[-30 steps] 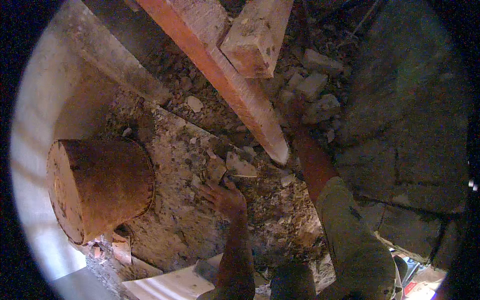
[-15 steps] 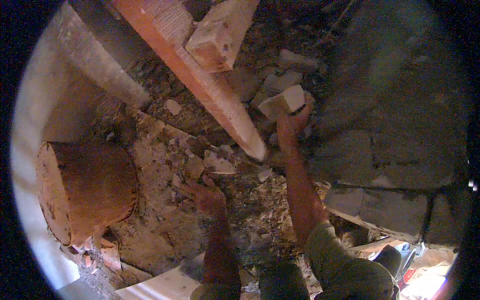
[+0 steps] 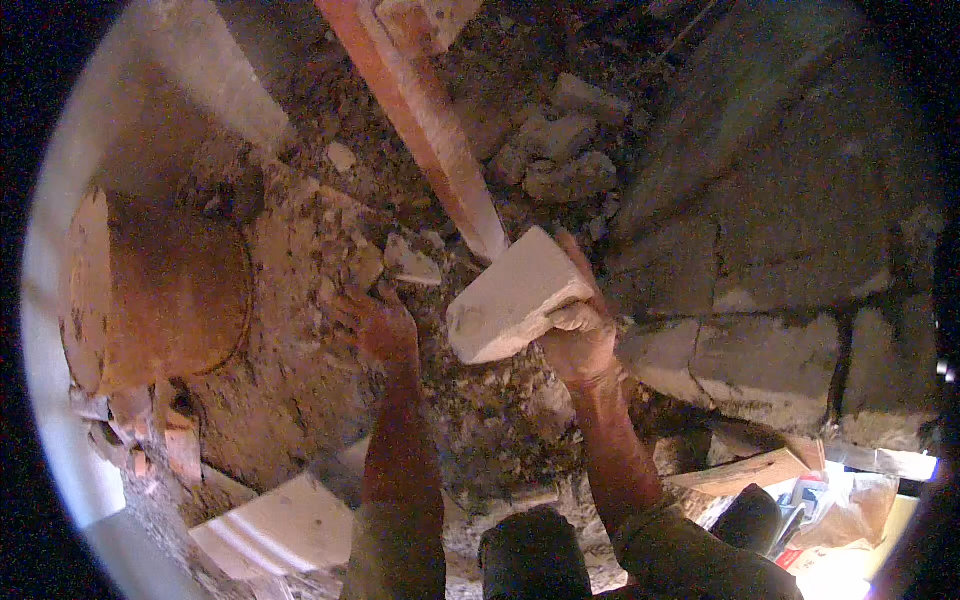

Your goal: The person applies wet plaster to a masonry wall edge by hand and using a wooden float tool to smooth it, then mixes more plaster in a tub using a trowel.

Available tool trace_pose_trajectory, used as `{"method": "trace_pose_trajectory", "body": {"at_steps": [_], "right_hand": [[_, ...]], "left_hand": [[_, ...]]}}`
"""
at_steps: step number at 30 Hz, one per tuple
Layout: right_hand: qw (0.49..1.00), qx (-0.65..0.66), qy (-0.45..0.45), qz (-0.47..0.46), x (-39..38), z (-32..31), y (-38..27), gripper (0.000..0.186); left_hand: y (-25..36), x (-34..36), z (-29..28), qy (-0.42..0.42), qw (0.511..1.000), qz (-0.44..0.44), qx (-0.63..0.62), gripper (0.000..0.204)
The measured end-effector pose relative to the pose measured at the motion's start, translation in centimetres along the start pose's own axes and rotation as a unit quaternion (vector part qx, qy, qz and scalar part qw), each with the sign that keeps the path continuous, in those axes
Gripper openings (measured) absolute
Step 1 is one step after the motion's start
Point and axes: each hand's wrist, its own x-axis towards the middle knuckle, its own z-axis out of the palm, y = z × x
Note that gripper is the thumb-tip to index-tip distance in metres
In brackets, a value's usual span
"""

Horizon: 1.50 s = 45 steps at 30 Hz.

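A pale, angular stone block [image 3: 520,295] with a rough broken edge is gripped in my right hand [image 3: 580,340], fingers wrapped round its right end. The block is held above dark rubble, just below the lower end of a reddish wooden beam [image 3: 430,130]. My left hand [image 3: 380,325] rests on the dirt-covered surface to the left, fingers apart, close to a small brown lump [image 3: 362,268]. Whether its fingers press on that lump is not clear. A flat whitish fragment [image 3: 412,262] lies just beyond this hand.
A thick round log [image 3: 165,285] juts in at the left. Several stones [image 3: 570,160] are heaped at the far middle. Stone-block masonry [image 3: 765,360] stands along the right. A pale board [image 3: 280,525] lies lower left, and a clear plastic bag [image 3: 860,505] sits lower right.
My right hand has brought the block from the far stone heap nearer to me. My left hand stays at the same spot on the dirt surface while the view has shifted.
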Motion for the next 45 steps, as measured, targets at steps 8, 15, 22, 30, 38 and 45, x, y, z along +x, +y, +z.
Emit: {"method": "trace_pose_trajectory", "body": {"at_steps": [8, 15, 22, 30, 38, 45], "right_hand": [[0.985, -0.035, 0.009, 0.170, -9.6, -3.3, -0.7, 0.069], [0.980, -0.025, 0.031, 0.197, -17.5, -9.4, -1.4, 0.056], [0.978, -0.178, 0.081, 0.075, -20.4, -15.1, -3.9, 0.058], [0.976, -0.215, -0.007, -0.028, -20.4, -16.0, -4.4, 0.068], [0.901, -0.401, 0.000, -0.168, -21.0, -18.4, -3.9, 0.057], [0.837, -0.488, 0.212, -0.127, -23.3, -23.7, -1.4, 0.050]], "left_hand": [[-0.1, 0.6, -0.3, 0.013, 1.000, 0.022, -0.018, 0.068], [-4.0, 5.0, -3.6, -0.029, 0.955, 0.051, -0.291, 0.063], [3.8, -8.2, -16.2, -0.226, 0.803, 0.212, -0.508, 0.067], [2.5, -24.3, -22.8, -0.555, 0.583, 0.218, -0.552, 0.081], [6.6, -26.6, -19.6, -0.351, 0.713, 0.148, -0.588, 0.083], [10.6, -27.1, -15.0, -0.211, 0.648, 0.209, -0.701, 0.093]]}}
